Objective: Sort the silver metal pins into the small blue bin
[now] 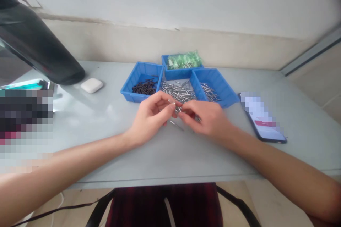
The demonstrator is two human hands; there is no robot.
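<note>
My left hand (pixel 154 113) is closed, with a small metal pin (pixel 171 102) pinched between thumb and fingertips. My right hand (pixel 205 115) meets it just to the right, its fingers closed on small silvery metal pieces (pixel 179 109). A loose metal pin (pixel 176 125) lies on the table below the fingertips. Behind the hands, many silvery pins (pixel 181 91) lie between two blue bins. The left blue bin (pixel 130 95) holds dark screws (pixel 145 87); the right blue bin (pixel 226 94) holds silvery pins (pixel 210 92).
A rear blue bin (pixel 177 74) holds green plastic packets (pixel 185 60). To the right lies a phone (pixel 262 118). A white case (pixel 92 85) and a large dark bottle (pixel 39 42) stand at the left. The wall (pixel 119 40) borders the table (pixel 160 163).
</note>
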